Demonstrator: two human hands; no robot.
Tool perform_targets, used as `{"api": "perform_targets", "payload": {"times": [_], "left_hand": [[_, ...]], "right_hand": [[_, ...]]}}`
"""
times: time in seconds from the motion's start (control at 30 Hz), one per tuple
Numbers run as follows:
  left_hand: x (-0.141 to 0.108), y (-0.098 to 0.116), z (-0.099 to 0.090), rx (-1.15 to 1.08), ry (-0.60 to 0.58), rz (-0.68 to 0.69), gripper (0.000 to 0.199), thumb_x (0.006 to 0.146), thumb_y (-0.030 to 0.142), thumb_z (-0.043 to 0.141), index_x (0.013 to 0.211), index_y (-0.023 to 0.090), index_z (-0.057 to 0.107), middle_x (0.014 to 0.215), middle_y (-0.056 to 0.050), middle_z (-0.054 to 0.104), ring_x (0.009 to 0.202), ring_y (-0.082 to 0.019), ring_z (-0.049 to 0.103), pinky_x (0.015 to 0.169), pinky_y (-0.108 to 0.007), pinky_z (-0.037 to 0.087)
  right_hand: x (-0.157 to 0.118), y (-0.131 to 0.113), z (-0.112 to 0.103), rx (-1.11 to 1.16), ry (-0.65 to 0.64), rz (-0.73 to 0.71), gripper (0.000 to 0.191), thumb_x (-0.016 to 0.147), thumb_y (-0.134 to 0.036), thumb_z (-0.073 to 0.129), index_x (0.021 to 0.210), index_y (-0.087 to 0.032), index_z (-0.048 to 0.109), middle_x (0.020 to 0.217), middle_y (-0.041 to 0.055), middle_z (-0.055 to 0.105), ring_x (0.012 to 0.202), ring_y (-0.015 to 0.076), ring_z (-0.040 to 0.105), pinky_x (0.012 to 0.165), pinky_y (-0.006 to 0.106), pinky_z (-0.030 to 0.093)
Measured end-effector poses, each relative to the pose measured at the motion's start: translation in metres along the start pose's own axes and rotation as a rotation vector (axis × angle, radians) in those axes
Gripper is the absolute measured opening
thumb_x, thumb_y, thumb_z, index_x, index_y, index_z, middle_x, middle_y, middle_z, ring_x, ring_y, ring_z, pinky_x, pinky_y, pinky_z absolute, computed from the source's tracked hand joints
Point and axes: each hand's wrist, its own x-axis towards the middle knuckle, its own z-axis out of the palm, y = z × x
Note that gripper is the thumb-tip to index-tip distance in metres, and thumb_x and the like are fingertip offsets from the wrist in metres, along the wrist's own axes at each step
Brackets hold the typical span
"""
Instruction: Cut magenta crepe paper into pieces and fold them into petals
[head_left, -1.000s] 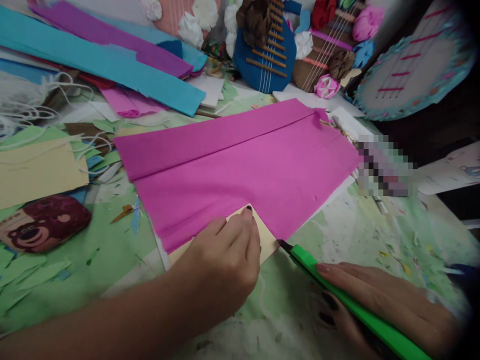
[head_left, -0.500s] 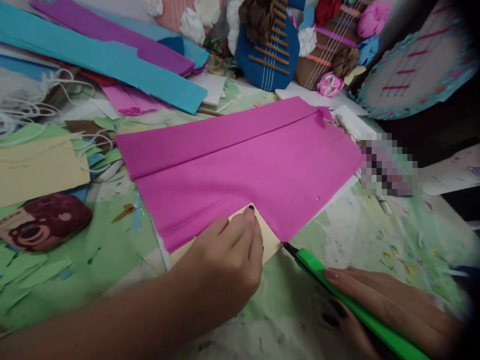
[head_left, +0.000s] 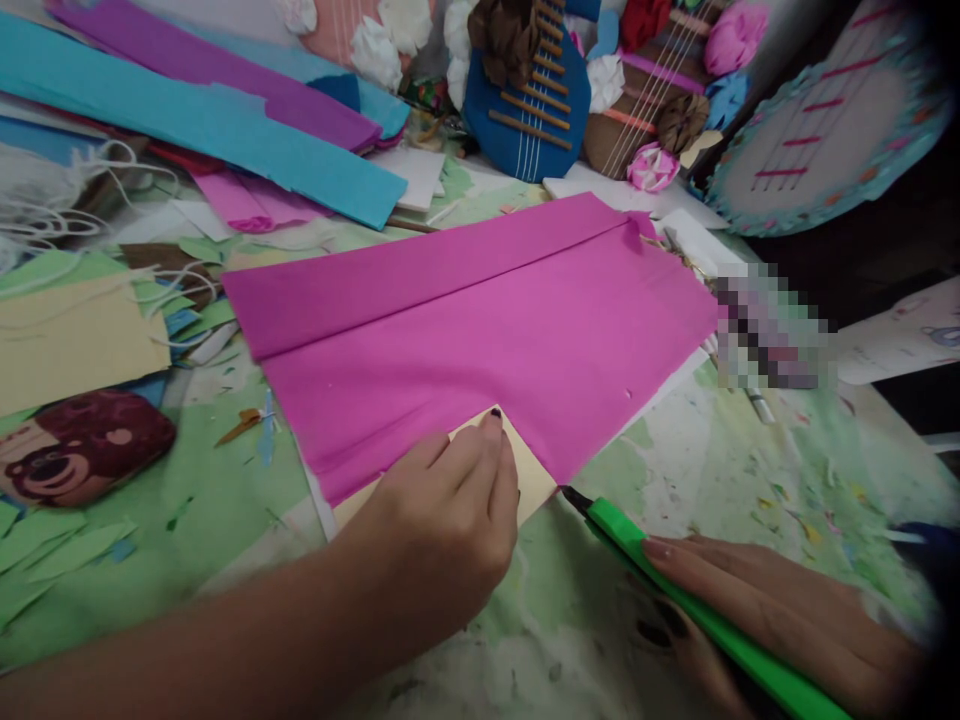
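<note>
A large sheet of magenta crepe paper (head_left: 450,320) lies across the table, its far edge folded over into a band. White paper shows beneath its edges. My left hand (head_left: 450,510), fingers bent and pressed together, holds a cream card (head_left: 531,462) down at the sheet's near edge. Its thumb side is partly hidden. In my right hand (head_left: 757,610) is a green box cutter (head_left: 675,590), gripped along its body. The dark tip of the cutter touches the card's right corner, where card and magenta paper meet. The cutter's rear end runs out of view.
Paper scraps (head_left: 60,560) and a dark red bear-printed pouch (head_left: 90,445) lie on the left, near more cream card (head_left: 75,335). White string (head_left: 45,210) and folded blue crepe paper (head_left: 202,120) are behind. Paper string instruments (head_left: 529,120) stand at the back.
The whole view has shifted slightly, so things appear a little further left. Both hands, the card and the cutter keep nearly the same places relative to one another.
</note>
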Motion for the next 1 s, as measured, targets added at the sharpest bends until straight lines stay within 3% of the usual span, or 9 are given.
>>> {"api": "perform_targets", "payload": {"times": [0.7, 0.87, 1.0], "left_hand": [[-0.001, -0.001, 0.0, 0.005, 0.017, 0.017, 0.036, 0.085, 0.013, 0.046, 0.117, -0.001, 0.056, 0.118, -0.024, 0.059, 0.11, -0.033, 0.055, 0.076, -0.044, 0.051], [0.005, -0.001, -0.004, 0.0, 0.08, -0.007, 0.039, 0.088, 0.024, 0.044, 0.112, -0.003, 0.06, 0.111, -0.025, 0.062, 0.1, -0.033, 0.06, 0.075, -0.044, 0.052], [0.007, 0.0, -0.011, -0.041, 0.061, -0.052, 0.049, 0.084, 0.037, 0.049, 0.107, -0.003, 0.063, 0.111, -0.026, 0.061, 0.101, -0.038, 0.057, 0.081, -0.05, 0.05]], "right_hand": [[-0.006, 0.0, -0.005, -0.029, 0.038, -0.022, 0.038, 0.081, -0.018, 0.054, 0.115, -0.032, 0.063, 0.095, 0.0024, 0.071, 0.077, 0.0189, 0.069, 0.064, 0.028, 0.058], [0.012, 0.009, -0.018, -0.177, 0.045, -0.027, 0.031, 0.089, -0.029, 0.048, 0.116, -0.029, 0.063, 0.105, 0.0042, 0.069, 0.087, 0.0201, 0.068, 0.067, 0.026, 0.058], [0.03, 0.027, -0.024, -0.226, 0.018, -0.11, 0.033, 0.089, -0.025, 0.053, 0.121, -0.023, 0.059, 0.107, 0.0071, 0.066, 0.089, 0.0177, 0.067, 0.069, 0.025, 0.056]]}}
